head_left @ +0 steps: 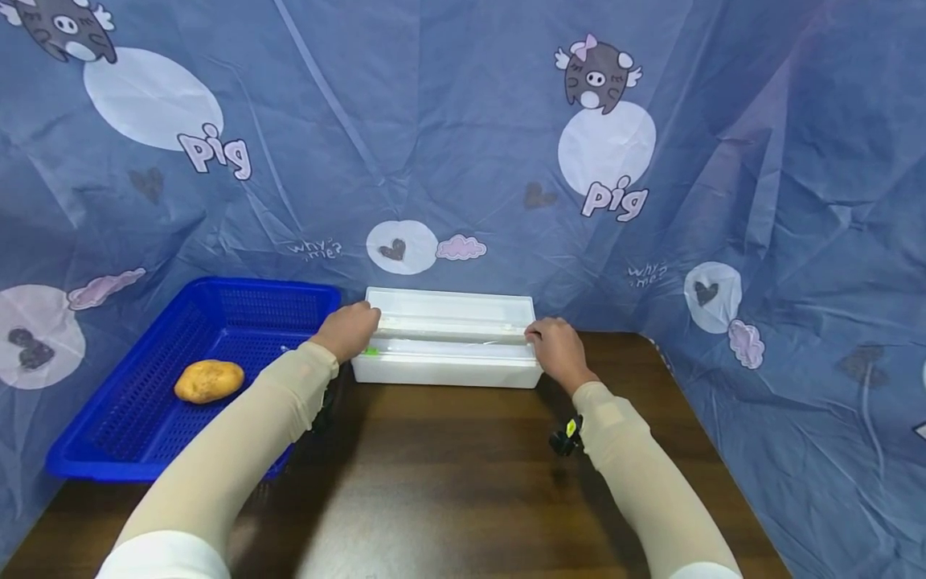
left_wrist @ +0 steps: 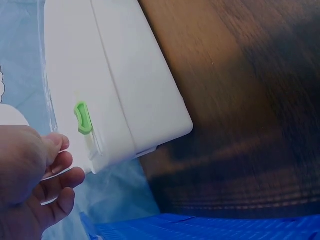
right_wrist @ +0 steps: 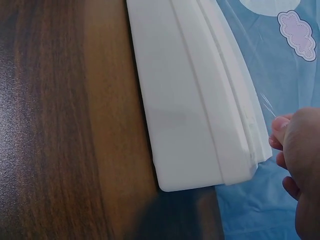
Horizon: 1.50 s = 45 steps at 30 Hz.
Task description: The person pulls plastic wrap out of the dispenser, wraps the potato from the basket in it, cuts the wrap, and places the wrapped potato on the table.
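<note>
A long white cling film dispenser (head_left: 448, 372) lies at the back of the table, its lid (head_left: 452, 304) tipped up behind it. A small green slide cutter (left_wrist: 83, 118) sits near its left end. Between both hands, a strip of clear cling film (head_left: 456, 336) stretches across the dispenser. My left hand (head_left: 350, 330) pinches the film's left side, thumb against the forefinger, just over the dispenser's end. At the other end, my right hand (head_left: 559, 351) pinches the film's right corner; thin, shiny creases run from those fingertips (right_wrist: 280, 123) in the right wrist view.
To the left stands a blue plastic basket (head_left: 137, 350) with a potato (head_left: 209, 381) in it. A blue printed cloth (head_left: 463, 145) hangs right behind the dispenser and along the right side. The dark wooden table (head_left: 448, 474) stretches toward me.
</note>
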{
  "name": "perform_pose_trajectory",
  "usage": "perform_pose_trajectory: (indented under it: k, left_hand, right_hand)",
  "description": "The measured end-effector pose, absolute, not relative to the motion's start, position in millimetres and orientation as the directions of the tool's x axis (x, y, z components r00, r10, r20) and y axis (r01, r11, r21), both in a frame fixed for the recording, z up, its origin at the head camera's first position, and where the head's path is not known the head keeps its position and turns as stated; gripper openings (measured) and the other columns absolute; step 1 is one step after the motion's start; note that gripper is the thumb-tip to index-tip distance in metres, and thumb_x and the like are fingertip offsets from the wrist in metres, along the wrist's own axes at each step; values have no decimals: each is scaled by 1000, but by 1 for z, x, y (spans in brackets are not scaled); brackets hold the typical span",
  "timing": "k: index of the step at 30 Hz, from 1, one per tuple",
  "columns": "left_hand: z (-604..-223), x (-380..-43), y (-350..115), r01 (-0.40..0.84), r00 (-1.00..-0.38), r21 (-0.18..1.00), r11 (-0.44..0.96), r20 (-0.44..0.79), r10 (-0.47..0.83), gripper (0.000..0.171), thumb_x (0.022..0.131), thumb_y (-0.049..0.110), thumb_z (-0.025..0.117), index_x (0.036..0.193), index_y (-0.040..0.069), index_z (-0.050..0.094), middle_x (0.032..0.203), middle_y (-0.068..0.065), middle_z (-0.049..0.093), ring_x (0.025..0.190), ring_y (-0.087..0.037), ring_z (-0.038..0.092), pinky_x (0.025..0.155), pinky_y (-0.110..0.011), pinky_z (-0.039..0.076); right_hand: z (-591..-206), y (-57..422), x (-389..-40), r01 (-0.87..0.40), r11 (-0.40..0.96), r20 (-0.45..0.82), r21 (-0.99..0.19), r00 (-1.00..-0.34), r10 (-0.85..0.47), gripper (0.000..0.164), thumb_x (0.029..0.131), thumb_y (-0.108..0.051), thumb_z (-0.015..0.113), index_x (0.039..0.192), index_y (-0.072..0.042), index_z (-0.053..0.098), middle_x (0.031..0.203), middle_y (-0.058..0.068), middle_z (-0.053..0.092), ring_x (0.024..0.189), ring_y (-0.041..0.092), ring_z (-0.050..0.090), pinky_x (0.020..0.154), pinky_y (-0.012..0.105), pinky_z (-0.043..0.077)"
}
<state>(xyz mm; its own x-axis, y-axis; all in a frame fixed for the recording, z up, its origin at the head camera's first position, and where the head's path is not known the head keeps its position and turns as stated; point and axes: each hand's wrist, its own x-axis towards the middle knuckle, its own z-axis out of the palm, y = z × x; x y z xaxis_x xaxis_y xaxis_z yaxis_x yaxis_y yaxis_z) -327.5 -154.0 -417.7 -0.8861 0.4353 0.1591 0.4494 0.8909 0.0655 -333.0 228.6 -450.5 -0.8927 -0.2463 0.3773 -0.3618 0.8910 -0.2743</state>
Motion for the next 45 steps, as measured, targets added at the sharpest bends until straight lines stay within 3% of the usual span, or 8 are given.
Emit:
perform_pose_trajectory:
  k: [22, 27, 31, 34, 37, 40, 45]
  left_hand:
    - [-412, -326, -155, 369, -927, 56, 928, 102, 362, 5, 87, 1, 61, 91, 2, 63, 87, -19, 68, 77, -40, 68, 62, -56, 55]
    - [-410, -324, -147, 267, -964, 217, 939, 67, 259, 9, 86, 5, 56, 78, 6, 60, 81, -16, 67, 75, -37, 67, 63, -55, 54]
    - [-407, -322, -143, 172, -982, 405, 898, 3, 187, 22, 89, 5, 51, 69, 9, 60, 71, -6, 67, 61, -24, 66, 57, -43, 53]
    - [-405, -321, -142, 144, -980, 510, 848, -47, 194, 24, 94, 5, 48, 77, 5, 66, 70, -3, 71, 53, -16, 66, 51, -34, 50]
    - [-407, -321, -142, 127, -977, 559, 819, -74, 202, 25, 98, 7, 46, 90, 0, 69, 74, -3, 74, 52, -15, 66, 52, -32, 49]
    - [-411, -321, -141, 119, -980, 529, 840, -74, 185, 25, 97, 8, 48, 91, 1, 71, 72, 0, 73, 51, -15, 66, 54, -34, 49]
    - [-411, -320, -135, 186, -980, 341, 922, 0, 198, 18, 88, 7, 54, 73, 7, 66, 76, -11, 71, 63, -28, 67, 57, -46, 53]
  right_hand:
    - [-445, 228, -331, -358, 888, 381, -288, -894, -237, 8, 96, -13, 69, 95, -9, 76, 93, 8, 71, 91, 30, 66, 81, 47, 53]
    - [-446, 227, -330, -330, 891, 368, -312, -907, -207, 9, 97, -14, 68, 95, -9, 76, 92, 6, 70, 89, 28, 68, 77, 46, 54]
    - [-446, 227, -330, -320, 891, 361, -322, -912, -197, 10, 98, -15, 68, 96, -9, 75, 94, 7, 70, 89, 28, 68, 76, 45, 55]
    - [-447, 227, -331, -322, 889, 365, -325, -910, -196, 10, 98, -14, 67, 96, -9, 75, 95, 7, 70, 90, 28, 68, 77, 45, 55]
    - [-447, 228, -331, -326, 887, 367, -329, -909, -198, 10, 98, -14, 67, 97, -9, 75, 95, 7, 71, 90, 28, 68, 77, 45, 55]
    - [-447, 227, -330, -327, 885, 359, -331, -911, -202, 10, 98, -14, 67, 97, -8, 75, 95, 7, 70, 90, 28, 68, 77, 45, 55]
    - [-448, 226, -329, -315, 895, 354, -317, -914, -197, 10, 98, -15, 67, 97, -10, 75, 95, 6, 70, 90, 27, 68, 76, 45, 55]
